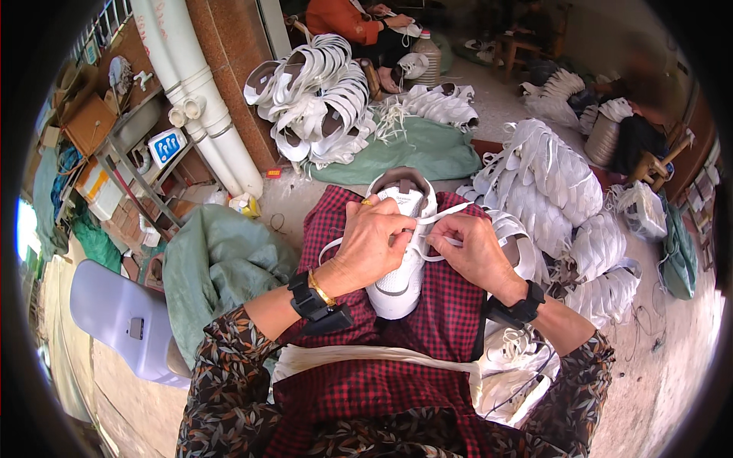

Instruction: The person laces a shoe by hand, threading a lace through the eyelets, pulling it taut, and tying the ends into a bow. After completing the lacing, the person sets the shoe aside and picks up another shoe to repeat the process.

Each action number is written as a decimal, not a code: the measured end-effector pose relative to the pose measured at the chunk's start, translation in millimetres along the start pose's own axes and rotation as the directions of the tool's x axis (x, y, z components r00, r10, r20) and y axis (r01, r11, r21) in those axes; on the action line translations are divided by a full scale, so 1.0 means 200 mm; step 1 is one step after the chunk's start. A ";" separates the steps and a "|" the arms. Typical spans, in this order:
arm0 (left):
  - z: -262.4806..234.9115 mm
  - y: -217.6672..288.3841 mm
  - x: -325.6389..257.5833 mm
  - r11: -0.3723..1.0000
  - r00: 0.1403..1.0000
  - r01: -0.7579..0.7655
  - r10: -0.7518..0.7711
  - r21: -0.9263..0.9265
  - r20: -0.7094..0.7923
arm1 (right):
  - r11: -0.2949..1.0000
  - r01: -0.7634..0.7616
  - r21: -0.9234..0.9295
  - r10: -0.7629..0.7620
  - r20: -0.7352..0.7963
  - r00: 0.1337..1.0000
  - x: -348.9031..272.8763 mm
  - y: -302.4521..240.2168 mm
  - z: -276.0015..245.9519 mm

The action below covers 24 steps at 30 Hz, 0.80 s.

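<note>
A white sneaker with a brown lining rests on my lap, its toe toward me and its opening away. My left hand lies over the laced front, thumb and fingers pinched on the white shoelace. On the other side, my right hand pinches the lace beside the shoe's upper. One lace length crosses above the tongue between the two hands, and a loop hangs out to the left of my left hand. My left fingers partly hide the lacing.
Stacked white shoe uppers lie at right, with another heap behind on green sacking. A crumpled green sack and lilac plastic chair stand left. A white bag sits by my right hip. Another person sits ahead.
</note>
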<state>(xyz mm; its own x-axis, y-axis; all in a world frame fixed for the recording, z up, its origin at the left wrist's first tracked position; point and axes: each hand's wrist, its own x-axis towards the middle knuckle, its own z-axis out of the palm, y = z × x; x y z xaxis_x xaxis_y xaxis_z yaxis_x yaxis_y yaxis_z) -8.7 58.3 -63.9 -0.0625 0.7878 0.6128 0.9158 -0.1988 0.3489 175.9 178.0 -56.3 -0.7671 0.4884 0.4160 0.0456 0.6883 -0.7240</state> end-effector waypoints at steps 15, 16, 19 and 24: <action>0.02 -0.03 0.03 0.997 0.999 0.011 -0.008 -0.071 0.053 | 0.988 -0.149 -0.040 0.152 0.076 0.986 0.05 -0.02 0.03; 0.02 -0.03 0.03 0.997 0.997 0.026 -0.021 -0.079 0.072 | 0.977 -0.208 -0.050 0.212 0.103 0.972 0.06 -0.04 0.02; -0.01 -0.02 0.05 0.996 0.989 0.049 -0.038 -0.071 0.140 | 0.990 -0.076 -0.116 0.083 0.062 0.995 0.07 -0.04 0.02; -0.03 0.01 0.02 0.999 0.986 0.002 -0.008 0.033 0.169 | 0.968 0.065 -0.242 -0.019 0.190 0.982 0.05 -0.08 0.03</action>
<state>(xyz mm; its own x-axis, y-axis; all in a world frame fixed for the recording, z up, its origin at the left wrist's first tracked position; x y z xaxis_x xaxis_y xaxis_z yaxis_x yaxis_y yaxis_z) -9.6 58.2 -56.4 -0.0018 0.8767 0.4811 0.9281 -0.1776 0.3271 163.0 169.5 -43.8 -0.8754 0.3648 0.3172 0.1492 0.8280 -0.5405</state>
